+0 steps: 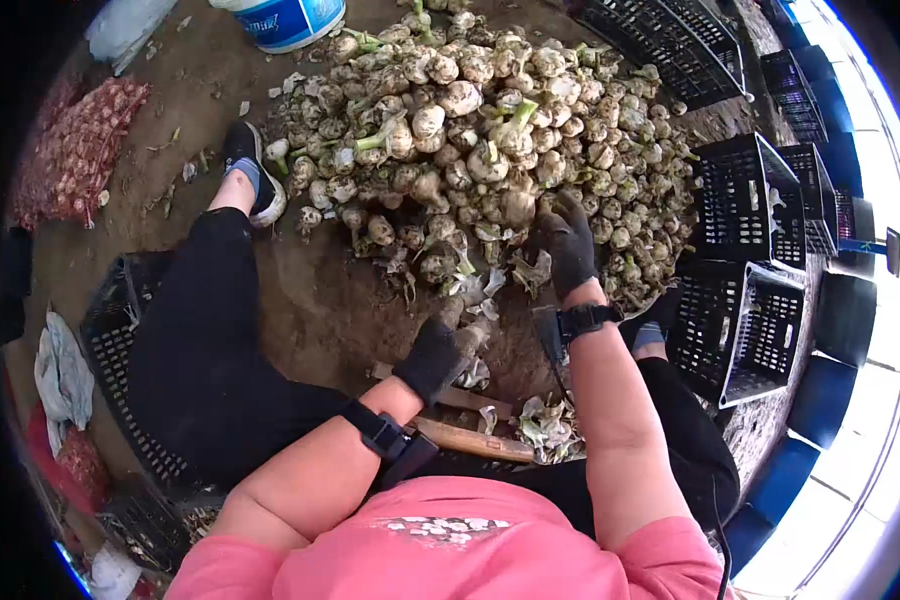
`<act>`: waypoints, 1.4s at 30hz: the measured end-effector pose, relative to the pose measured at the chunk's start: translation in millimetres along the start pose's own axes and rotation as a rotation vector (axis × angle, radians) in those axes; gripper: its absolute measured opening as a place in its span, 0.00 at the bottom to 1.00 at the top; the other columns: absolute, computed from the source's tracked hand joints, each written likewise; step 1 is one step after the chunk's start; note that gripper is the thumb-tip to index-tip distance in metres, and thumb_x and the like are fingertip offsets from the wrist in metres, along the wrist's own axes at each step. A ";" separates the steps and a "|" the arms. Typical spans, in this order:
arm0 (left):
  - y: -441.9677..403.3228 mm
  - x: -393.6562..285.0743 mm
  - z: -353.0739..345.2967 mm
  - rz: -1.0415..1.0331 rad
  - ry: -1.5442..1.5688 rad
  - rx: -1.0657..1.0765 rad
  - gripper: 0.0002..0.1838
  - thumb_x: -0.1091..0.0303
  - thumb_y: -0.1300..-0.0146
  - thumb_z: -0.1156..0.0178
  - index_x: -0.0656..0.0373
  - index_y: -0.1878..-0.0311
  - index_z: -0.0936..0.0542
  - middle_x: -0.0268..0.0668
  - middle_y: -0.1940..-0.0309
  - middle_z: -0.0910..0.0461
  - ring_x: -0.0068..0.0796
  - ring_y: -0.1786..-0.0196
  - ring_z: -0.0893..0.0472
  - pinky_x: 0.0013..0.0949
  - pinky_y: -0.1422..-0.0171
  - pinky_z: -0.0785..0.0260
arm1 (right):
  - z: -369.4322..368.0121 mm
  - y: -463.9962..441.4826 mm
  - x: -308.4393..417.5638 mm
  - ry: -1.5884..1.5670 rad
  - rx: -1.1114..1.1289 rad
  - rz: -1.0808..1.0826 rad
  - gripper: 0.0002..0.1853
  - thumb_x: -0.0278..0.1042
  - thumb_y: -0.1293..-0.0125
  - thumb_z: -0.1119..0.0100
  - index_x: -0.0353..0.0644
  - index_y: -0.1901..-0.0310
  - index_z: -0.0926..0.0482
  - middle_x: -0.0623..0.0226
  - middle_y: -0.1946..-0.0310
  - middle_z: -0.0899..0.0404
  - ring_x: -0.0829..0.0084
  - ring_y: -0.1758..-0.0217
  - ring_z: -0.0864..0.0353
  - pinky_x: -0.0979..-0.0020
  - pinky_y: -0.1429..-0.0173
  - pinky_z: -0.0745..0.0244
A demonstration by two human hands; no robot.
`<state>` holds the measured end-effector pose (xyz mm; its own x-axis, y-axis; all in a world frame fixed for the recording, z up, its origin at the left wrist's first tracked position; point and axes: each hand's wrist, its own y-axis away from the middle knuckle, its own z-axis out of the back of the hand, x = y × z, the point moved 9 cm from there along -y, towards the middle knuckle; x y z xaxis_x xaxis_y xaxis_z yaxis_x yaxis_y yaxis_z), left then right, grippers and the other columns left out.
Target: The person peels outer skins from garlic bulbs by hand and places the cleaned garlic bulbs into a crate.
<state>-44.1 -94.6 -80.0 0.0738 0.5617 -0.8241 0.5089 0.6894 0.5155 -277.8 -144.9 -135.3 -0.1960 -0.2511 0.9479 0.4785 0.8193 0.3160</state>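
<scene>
A large heap of soil-stained garlic bulbs (pixel 490 160), some with green stem stubs, lies on the ground before me. My right hand (pixel 568 245), in a dark glove, is at the heap's near edge. Its curled fingers are against a garlic bulb (pixel 518 207). My left hand (pixel 438 355), gloved too, is lower and closer to my body, over bare soil and loose papery skins (pixel 482 290). The left fingers are drawn together with pale tips; what they hold, if anything, cannot be made out. A wooden handle (pixel 475 440) lies below the left hand.
Black plastic crates (pixel 735 325) line the right side, with another crate (pixel 660 45) behind the heap. A blue and white bucket (pixel 288 22) stands at the back. Red mesh bags (pixel 85 150) are at the left. My legs flank the near ground, beside a crate (pixel 115 330).
</scene>
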 end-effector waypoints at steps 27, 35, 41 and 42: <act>-14.1 -8.0 32.3 -0.278 -0.179 0.073 0.34 0.79 0.50 0.45 0.60 0.35 0.36 0.37 0.46 0.26 0.28 0.48 0.25 0.29 0.41 0.32 | -91.9 110.9 67.1 0.379 0.326 0.251 0.12 0.38 0.35 0.45 0.37 0.61 0.23 0.66 0.72 0.20 0.72 0.70 0.21 0.71 0.63 0.27; 22.7 -25.8 -28.2 0.055 0.791 0.400 0.17 0.64 0.33 0.51 0.61 0.44 0.28 0.38 0.52 0.23 0.29 0.53 0.22 0.34 0.48 0.26 | -67.7 170.4 88.9 -0.127 0.295 -0.164 0.22 0.29 0.32 0.47 0.38 0.38 0.38 0.65 0.49 0.27 0.73 0.48 0.27 0.71 0.43 0.30; 25.0 -32.2 -17.3 -0.277 -0.067 0.249 0.17 0.61 0.30 0.53 0.61 0.45 0.26 0.36 0.52 0.23 0.24 0.52 0.23 0.29 0.43 0.32 | -66.4 200.6 103.1 0.597 0.163 0.397 0.33 0.29 0.48 0.31 0.36 0.40 0.34 0.58 0.49 0.26 0.66 0.46 0.26 0.67 0.41 0.30; 27.1 -33.8 -15.0 -0.277 -0.069 0.249 0.17 0.61 0.30 0.53 0.61 0.45 0.26 0.36 0.52 0.23 0.24 0.52 0.23 0.29 0.43 0.32 | -64.8 200.8 104.9 0.595 0.162 0.398 0.33 0.29 0.48 0.31 0.36 0.40 0.34 0.58 0.49 0.26 0.66 0.46 0.26 0.67 0.41 0.30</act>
<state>-45.7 -88.0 -34.6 -0.0427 0.3318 -0.9424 0.7101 0.6737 0.2050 -146.8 -40.2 30.2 0.4860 -0.1181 0.8659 0.2749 0.9612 -0.0232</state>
